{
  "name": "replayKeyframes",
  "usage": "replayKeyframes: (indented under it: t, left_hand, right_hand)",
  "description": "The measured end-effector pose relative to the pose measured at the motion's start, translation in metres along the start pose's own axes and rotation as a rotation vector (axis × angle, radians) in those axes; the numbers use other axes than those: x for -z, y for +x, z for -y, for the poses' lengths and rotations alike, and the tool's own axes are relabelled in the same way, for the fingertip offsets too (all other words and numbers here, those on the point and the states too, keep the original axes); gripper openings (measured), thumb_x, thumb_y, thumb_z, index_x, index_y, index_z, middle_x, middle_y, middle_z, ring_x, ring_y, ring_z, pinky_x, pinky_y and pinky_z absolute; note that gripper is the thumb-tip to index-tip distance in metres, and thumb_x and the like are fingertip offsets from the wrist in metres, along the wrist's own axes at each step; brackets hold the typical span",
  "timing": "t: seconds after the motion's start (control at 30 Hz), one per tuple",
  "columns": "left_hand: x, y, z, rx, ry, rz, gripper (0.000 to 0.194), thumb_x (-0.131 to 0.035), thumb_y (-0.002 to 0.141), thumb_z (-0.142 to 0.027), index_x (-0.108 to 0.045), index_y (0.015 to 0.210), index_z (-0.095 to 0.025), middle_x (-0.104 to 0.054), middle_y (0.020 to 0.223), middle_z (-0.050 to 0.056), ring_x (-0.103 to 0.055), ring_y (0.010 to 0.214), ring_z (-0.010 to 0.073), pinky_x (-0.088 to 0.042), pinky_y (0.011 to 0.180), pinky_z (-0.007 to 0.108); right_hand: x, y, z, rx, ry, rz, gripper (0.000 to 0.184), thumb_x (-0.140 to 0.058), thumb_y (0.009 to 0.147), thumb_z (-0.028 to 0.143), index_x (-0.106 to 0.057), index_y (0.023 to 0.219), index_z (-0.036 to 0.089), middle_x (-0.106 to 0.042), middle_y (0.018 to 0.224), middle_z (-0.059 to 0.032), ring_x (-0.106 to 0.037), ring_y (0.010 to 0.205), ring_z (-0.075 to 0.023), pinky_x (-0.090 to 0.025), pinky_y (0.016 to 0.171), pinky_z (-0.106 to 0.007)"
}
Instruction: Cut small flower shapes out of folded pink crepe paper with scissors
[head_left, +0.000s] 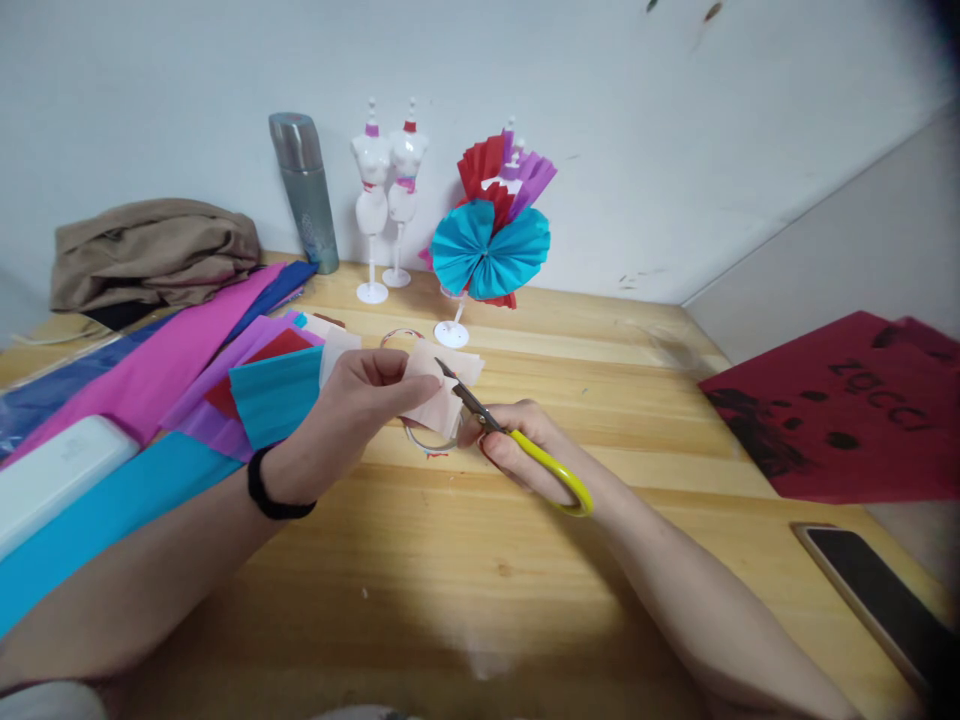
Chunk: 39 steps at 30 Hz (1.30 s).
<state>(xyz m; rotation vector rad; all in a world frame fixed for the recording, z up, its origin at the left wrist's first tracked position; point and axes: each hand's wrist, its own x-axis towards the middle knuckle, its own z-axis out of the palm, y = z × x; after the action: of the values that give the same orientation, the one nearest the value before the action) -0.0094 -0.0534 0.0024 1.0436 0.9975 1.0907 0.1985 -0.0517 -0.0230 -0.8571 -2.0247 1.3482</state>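
My left hand [379,395] pinches a pale peach piece of crepe paper [439,410] between thumb and fingers, above the wooden table. In my right hand [525,440] is a pair of scissors [551,470] with yellow handles and dark blades. The blades lie at the paper, close to my left fingertips, slightly parted. Behind and below the paper a ring of tape [431,445] shows in part. My right fingers are partly hidden behind the scissors.
Colored crepe paper sheets [277,395], a white box-like object [64,475] and brown cloth [154,250] lie left. At the wall stand a bottle [307,200], white mini mannequins [371,210] and one dressed in pleated paper [491,250]. Right are a red bag [840,420] and phone [877,590].
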Motion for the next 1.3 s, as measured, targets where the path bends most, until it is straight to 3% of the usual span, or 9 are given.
replayKeyframes:
  t: [0.23,0.67,1.3]
  left_hand:
    - [0.0021,0.0010,0.0015,-0.011,0.002,-0.010,0.021,-0.085,0.060,-0.030,-0.072,0.064,-0.014,-0.068,0.062,0.001,-0.057,0.057,0.0118,-0.045,0.054,0.023]
    - [0.0067,0.0018,0.0022,-0.056,0.043,-0.005,0.020,-0.078,0.071,-0.032,-0.072,0.067,-0.013,-0.064,0.060,0.001,-0.053,0.055,0.0093,-0.039,0.051,0.021]
    - [0.0032,0.0029,0.0046,-0.006,-0.039,-0.038,0.024,-0.082,0.066,-0.033,-0.070,0.064,-0.013,-0.063,0.057,0.000,-0.052,0.054,0.0094,-0.039,0.053,0.022]
  right_hand:
    - [0.0002,-0.0005,0.0008,-0.024,-0.023,-0.011,0.044,-0.051,0.092,0.056,-0.061,0.076,0.016,-0.035,0.053,0.0059,-0.032,0.051,-0.0101,-0.024,0.049,-0.025]
    - [0.0009,0.0004,-0.0002,0.018,-0.059,-0.024,0.046,-0.050,0.093,0.055,-0.064,0.076,0.014,-0.038,0.054,0.0049,-0.035,0.052,-0.0098,-0.028,0.050,-0.024]
    - [0.0000,-0.0007,-0.0003,-0.016,-0.052,-0.013,0.046,-0.050,0.094,0.055,-0.064,0.079,0.014,-0.036,0.052,0.0061,-0.035,0.049,-0.0092,-0.026,0.047,-0.023]
